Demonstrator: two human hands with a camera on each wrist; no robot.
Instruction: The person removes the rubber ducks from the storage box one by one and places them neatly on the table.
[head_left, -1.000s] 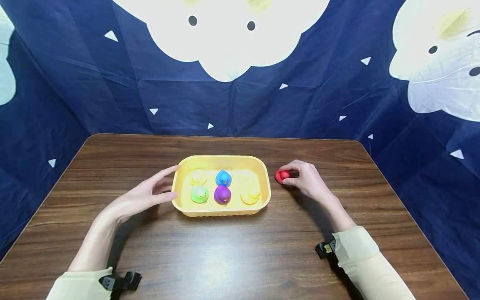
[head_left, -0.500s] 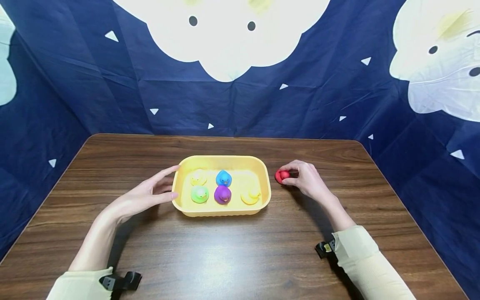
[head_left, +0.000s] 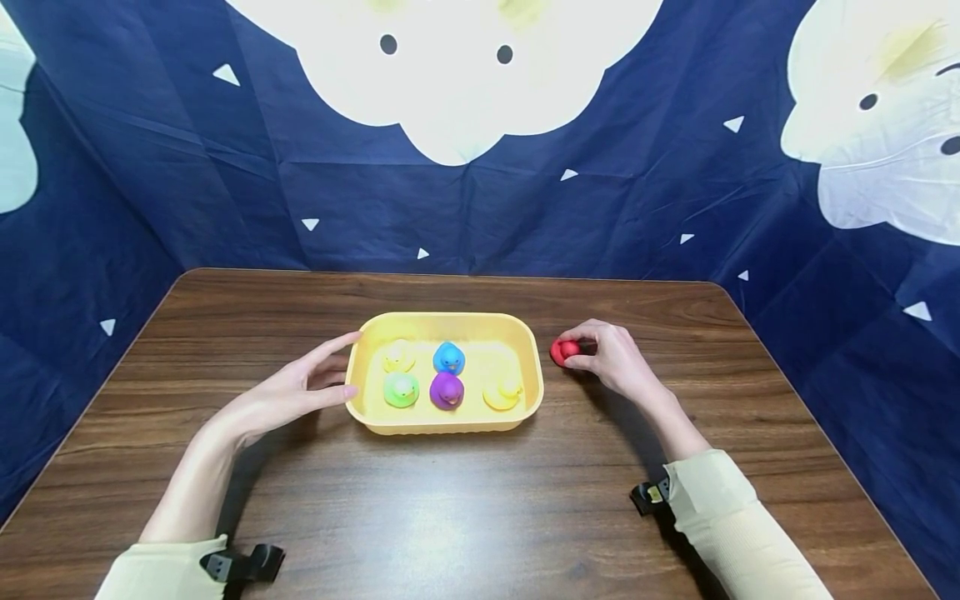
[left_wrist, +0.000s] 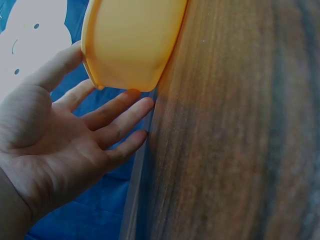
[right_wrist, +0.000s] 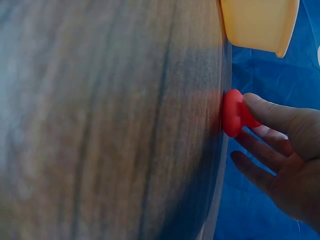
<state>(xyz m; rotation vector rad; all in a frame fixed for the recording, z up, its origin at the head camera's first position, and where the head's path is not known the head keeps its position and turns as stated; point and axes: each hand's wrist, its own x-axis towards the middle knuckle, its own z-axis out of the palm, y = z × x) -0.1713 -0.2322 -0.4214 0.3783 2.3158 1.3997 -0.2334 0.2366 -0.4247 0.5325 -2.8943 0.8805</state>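
Note:
A yellow plastic basket [head_left: 531, 358] sits on the wooden table. Inside it are a blue rubber duck [head_left: 448, 358], a purple duck [head_left: 447, 391], a green duck [head_left: 401, 389] and two yellow ducks, one on the left [head_left: 398, 356] and another on the right [head_left: 502, 393]. My left hand [head_left: 288, 390] touches the basket's left end with spread, fairly straight fingers; the left wrist view shows the thumb at its rim. To the right of the basket, my right hand [head_left: 611, 358] pinches a red rubber duck [right_wrist: 233, 113] between thumb and fingers. That duck rests on the table.
The brown wood-grain table [head_left: 442, 508] extends around the basket, with its far edge behind it. A dark blue cloth [head_left: 360, 200] with white clouds hangs at the back and sides. Black camera mounts sit at both wrists.

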